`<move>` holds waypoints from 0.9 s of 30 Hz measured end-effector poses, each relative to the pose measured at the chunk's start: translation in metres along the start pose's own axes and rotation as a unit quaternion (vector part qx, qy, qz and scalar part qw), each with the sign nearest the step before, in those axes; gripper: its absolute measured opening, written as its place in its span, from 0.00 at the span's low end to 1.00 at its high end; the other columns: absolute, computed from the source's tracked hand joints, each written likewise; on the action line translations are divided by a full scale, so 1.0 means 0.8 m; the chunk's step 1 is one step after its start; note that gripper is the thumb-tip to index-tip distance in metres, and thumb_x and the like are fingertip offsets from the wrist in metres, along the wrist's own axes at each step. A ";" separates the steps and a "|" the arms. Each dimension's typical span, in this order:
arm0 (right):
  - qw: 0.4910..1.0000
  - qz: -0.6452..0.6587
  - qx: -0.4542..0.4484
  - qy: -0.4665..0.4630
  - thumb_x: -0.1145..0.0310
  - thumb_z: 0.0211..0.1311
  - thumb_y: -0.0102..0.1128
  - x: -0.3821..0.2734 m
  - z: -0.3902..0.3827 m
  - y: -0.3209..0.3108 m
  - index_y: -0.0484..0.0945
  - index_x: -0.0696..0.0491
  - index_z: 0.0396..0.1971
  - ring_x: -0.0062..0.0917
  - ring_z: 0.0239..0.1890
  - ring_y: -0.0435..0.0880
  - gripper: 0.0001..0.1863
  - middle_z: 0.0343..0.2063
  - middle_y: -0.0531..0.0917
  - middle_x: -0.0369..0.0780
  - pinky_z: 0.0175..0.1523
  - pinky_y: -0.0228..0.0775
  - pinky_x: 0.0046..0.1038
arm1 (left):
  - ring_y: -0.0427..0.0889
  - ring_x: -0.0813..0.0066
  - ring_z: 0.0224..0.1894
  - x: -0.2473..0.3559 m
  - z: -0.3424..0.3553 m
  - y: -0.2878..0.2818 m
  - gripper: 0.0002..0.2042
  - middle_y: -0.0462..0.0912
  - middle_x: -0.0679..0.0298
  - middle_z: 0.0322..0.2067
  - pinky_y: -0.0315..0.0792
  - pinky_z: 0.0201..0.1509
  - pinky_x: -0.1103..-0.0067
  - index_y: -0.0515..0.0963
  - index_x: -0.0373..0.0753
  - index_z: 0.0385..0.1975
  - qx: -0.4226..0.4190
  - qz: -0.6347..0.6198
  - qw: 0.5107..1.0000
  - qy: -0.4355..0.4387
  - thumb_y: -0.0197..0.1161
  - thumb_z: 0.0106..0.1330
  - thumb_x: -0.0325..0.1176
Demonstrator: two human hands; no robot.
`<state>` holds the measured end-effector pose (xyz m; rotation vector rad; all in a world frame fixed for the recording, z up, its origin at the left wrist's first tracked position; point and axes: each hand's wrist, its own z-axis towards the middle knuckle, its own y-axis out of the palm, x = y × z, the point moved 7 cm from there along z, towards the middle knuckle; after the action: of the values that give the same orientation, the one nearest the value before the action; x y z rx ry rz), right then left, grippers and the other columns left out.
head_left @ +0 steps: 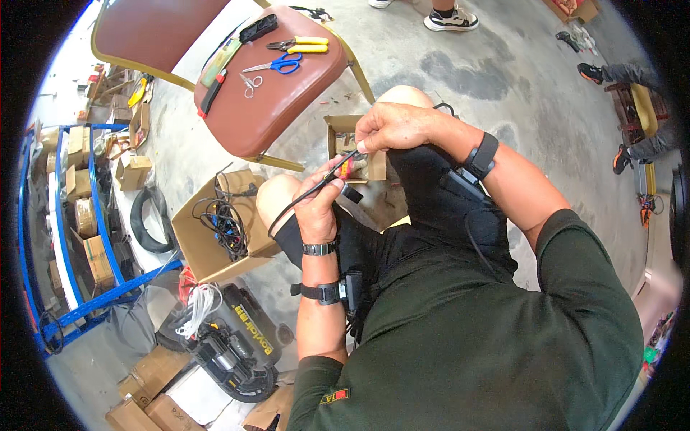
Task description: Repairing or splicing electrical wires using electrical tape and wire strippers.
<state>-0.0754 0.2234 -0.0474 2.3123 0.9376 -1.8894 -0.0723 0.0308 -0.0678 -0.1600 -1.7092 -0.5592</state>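
Note:
A black cable [293, 206] runs up through my left hand [318, 208], whose fingers are closed around it. The pinched fingertips of my right hand [395, 128] grip the cable's upper part, just above and to the right of the left hand. A small red and yellow item [346, 168] shows behind the cable by my left fingertips; its kind is unclear. Below it a short dark cylindrical piece [351, 192] sticks out next to the left thumb. The cable's lower stretch curves down past my left knee.
A brown chair [280, 90] ahead holds blue-handled scissors [277, 65], yellow-handled pliers [305, 46], small scissors [251, 85] and a red-black knife [213, 93]. Cardboard boxes stand between my knees [376, 169] and at left [194, 248], the latter with tangled cables [224, 223]. Other people's feet [451, 19] show.

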 end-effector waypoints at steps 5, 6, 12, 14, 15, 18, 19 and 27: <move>0.999 0.040 -0.003 -0.015 0.65 0.62 0.63 0.004 0.004 0.003 0.83 0.58 0.34 0.16 0.26 0.76 0.11 0.22 0.81 0.32 0.33 0.69 0.23 | 0.79 0.67 0.52 0.003 -0.001 0.003 0.12 0.83 0.51 0.48 0.69 0.61 0.72 0.81 0.27 0.43 0.001 -0.035 0.999 -0.017 0.63 0.59 0.20; 0.999 0.030 -0.006 -0.013 0.65 0.62 0.63 0.004 0.003 0.004 0.83 0.58 0.34 0.16 0.26 0.76 0.11 0.22 0.81 0.32 0.33 0.69 0.23 | 0.80 0.67 0.51 0.000 -0.001 0.000 0.12 0.83 0.52 0.47 0.69 0.61 0.73 0.81 0.27 0.43 0.006 -0.019 1.000 -0.003 0.63 0.60 0.21; 0.998 0.048 0.004 -0.030 0.64 0.62 0.64 0.005 0.002 0.001 0.83 0.58 0.34 0.16 0.25 0.77 0.11 0.21 0.81 0.32 0.32 0.70 0.23 | 0.80 0.72 0.43 -0.004 -0.002 0.001 0.16 0.84 0.59 0.41 0.70 0.54 0.76 0.78 0.25 0.48 0.045 0.014 0.999 0.026 0.64 0.65 0.29; 0.999 0.034 -0.005 -0.010 0.65 0.62 0.64 0.008 0.005 0.000 0.83 0.58 0.34 0.16 0.25 0.77 0.11 0.21 0.81 0.32 0.31 0.69 0.23 | 0.81 0.72 0.42 -0.003 -0.003 0.000 0.15 0.84 0.59 0.40 0.72 0.54 0.76 0.78 0.26 0.48 0.051 0.031 0.998 0.034 0.64 0.65 0.30; 0.998 0.061 -0.011 -0.006 0.64 0.62 0.64 0.006 0.005 0.001 0.84 0.58 0.34 0.16 0.25 0.77 0.11 0.22 0.81 0.33 0.30 0.69 0.23 | 0.80 0.73 0.43 -0.003 -0.004 -0.002 0.14 0.84 0.59 0.40 0.71 0.52 0.77 0.79 0.27 0.46 0.063 0.032 0.997 0.022 0.64 0.65 0.29; 0.997 0.075 -0.013 -0.019 0.64 0.63 0.64 -0.002 0.005 0.002 0.84 0.58 0.34 0.16 0.24 0.77 0.11 0.22 0.81 0.33 0.30 0.69 0.23 | 0.79 0.78 0.41 -0.007 -0.003 -0.012 0.10 0.84 0.60 0.42 0.73 0.46 0.81 0.82 0.31 0.42 0.056 0.031 0.998 0.029 0.66 0.63 0.26; 0.995 0.093 -0.037 0.020 0.63 0.64 0.63 0.002 0.007 0.003 0.83 0.58 0.36 0.16 0.27 0.79 0.12 0.24 0.82 0.33 0.32 0.70 0.22 | 0.79 0.79 0.41 -0.008 -0.001 -0.011 0.09 0.84 0.60 0.42 0.72 0.46 0.81 0.82 0.30 0.42 0.051 0.020 0.998 0.030 0.66 0.63 0.25; 0.992 -0.037 0.118 -0.009 0.68 0.62 0.63 -0.017 0.070 -0.082 0.81 0.57 0.42 0.21 0.41 0.81 0.11 0.36 0.84 0.39 0.48 0.73 0.28 | 0.79 0.81 0.41 0.008 -0.006 0.000 0.07 0.84 0.60 0.43 0.73 0.45 0.82 0.81 0.31 0.39 0.019 -0.022 0.999 0.029 0.65 0.63 0.23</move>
<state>-0.1558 0.2503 -0.0273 2.4106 0.8515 -2.1570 -0.0694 0.0272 -0.0614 -0.0795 -1.6691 -0.5587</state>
